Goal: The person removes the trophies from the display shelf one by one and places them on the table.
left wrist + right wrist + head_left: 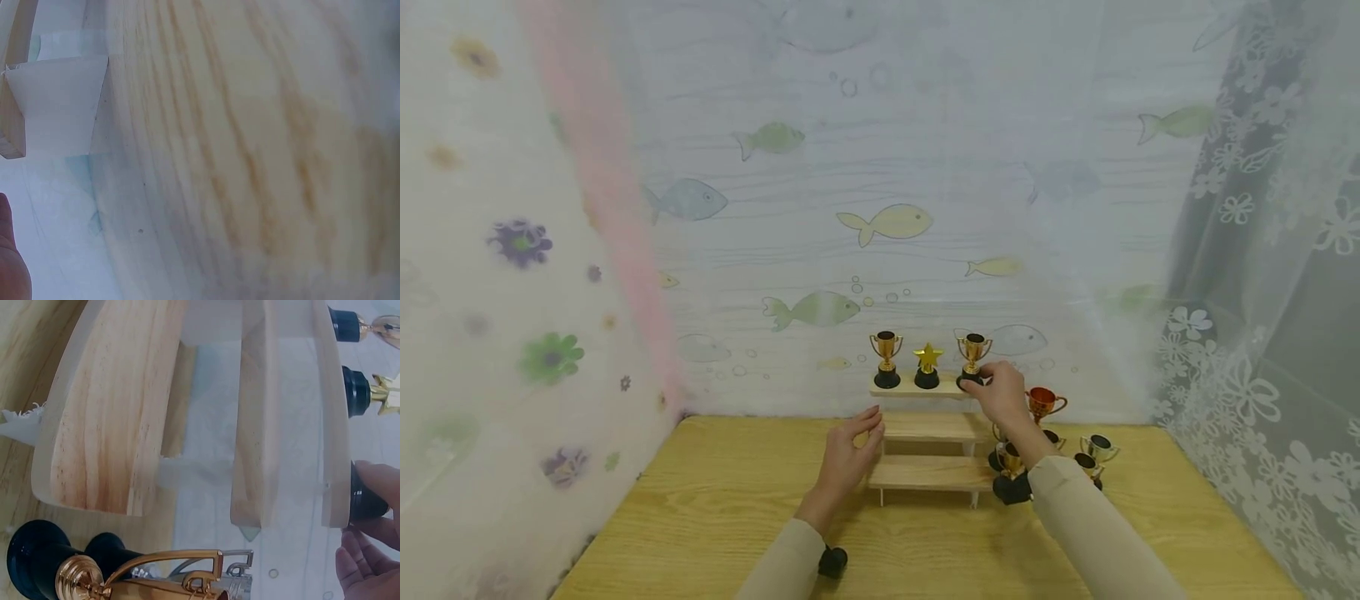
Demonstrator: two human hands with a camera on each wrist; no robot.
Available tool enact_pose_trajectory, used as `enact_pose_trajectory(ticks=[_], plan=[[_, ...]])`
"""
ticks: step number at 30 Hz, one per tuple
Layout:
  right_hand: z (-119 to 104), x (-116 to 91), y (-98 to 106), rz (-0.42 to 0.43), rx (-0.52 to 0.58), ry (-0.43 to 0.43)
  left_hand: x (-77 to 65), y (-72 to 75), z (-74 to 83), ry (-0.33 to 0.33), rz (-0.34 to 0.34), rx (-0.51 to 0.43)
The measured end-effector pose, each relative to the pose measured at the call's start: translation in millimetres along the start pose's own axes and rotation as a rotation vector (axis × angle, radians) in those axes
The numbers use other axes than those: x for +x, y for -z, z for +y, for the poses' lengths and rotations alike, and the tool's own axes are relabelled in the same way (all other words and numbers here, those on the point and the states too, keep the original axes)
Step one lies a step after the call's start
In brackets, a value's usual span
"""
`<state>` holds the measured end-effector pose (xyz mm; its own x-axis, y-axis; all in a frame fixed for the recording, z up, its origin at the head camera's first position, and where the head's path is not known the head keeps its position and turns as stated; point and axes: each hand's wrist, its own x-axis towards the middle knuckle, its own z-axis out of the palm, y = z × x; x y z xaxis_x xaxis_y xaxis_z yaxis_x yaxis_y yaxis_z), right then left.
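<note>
A three-tier wooden stand (932, 475) is on the table. On its top tier stand a gold trophy cup (887, 354) at the left, a gold star trophy (928, 358) in the middle and another gold trophy cup (974, 346) at the right. My right hand (1002, 396) pinches the black base (365, 497) of that right-hand cup, which stands upright at the tier's end. The left hand (847, 454) is at the left end of the middle tier, fingers extended; whether it touches the wood I cannot tell. In the left wrist view, part of this hand (12, 262) shows at the edge.
Right of the stand, partly behind my right arm, are several more trophies, including a red-orange cup (1042, 403) and a silvery cup (1099, 448). A black base (832, 562) lies by my left sleeve. Patterned curtains (887, 150) hang behind the wooden table (715, 492).
</note>
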<state>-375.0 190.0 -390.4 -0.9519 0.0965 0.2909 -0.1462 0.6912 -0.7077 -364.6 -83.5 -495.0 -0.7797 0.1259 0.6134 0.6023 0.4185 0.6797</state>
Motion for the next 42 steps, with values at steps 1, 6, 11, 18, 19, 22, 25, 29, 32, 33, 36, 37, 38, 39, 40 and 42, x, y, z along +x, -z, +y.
enact_pose_trajectory(ticks=[1,6,11,18,19,22,25,29,32,33,36,37,38,39,40,42], plan=[[0,0,1,0.0,-0.003,0.001,0.3,0.0,-0.1,-0.001,0.001,0.002],[2,-2,5,0.002,-0.006,0.018,0.6,1.2,2.3,0.019,-0.002,-0.003],[4,-4,8,-0.001,-0.019,0.018,-0.6,1.3,4.1,0.028,0.002,-0.011],[5,-7,10,-0.017,-0.045,0.026,-0.9,1.2,4.4,0.04,-0.003,-0.017],[5,-8,10,-0.017,-0.047,0.029,-1.0,1.2,4.6,0.039,-0.003,-0.018],[7,-9,11,-0.017,-0.052,0.033,-1.1,1.2,4.7,0.032,-0.001,-0.019],[8,-10,12,-0.012,-0.056,0.037,-0.9,1.2,4.8,0.029,0.0,-0.019],[9,-12,14,-0.016,-0.057,0.039,-0.4,1.4,5.0,0.034,0.002,-0.02],[8,-14,15,-0.022,-0.057,0.037,-0.2,1.2,4.5,0.028,0.005,-0.018],[8,-15,15,-0.026,-0.056,0.034,-0.3,1.2,4.4,0.026,0.006,-0.018],[7,-18,17,-0.032,-0.06,0.033,-0.6,0.9,3.9,0.017,0.008,-0.016],[7,-19,17,-0.033,-0.063,0.035,-0.8,0.9,4.1,0.017,0.008,-0.016],[7,-20,18,-0.034,-0.067,0.036,-0.9,0.9,4.1,0.018,0.008,-0.015],[7,-21,19,-0.035,-0.071,0.036,-1.0,0.7,3.8,0.015,0.009,-0.014],[6,-22,19,-0.034,-0.077,0.041,-1.2,0.6,3.6,0.014,0.009,-0.015],[6,-24,21,-0.033,-0.077,0.044,-1.4,0.7,3.9,0.013,0.007,-0.018]])
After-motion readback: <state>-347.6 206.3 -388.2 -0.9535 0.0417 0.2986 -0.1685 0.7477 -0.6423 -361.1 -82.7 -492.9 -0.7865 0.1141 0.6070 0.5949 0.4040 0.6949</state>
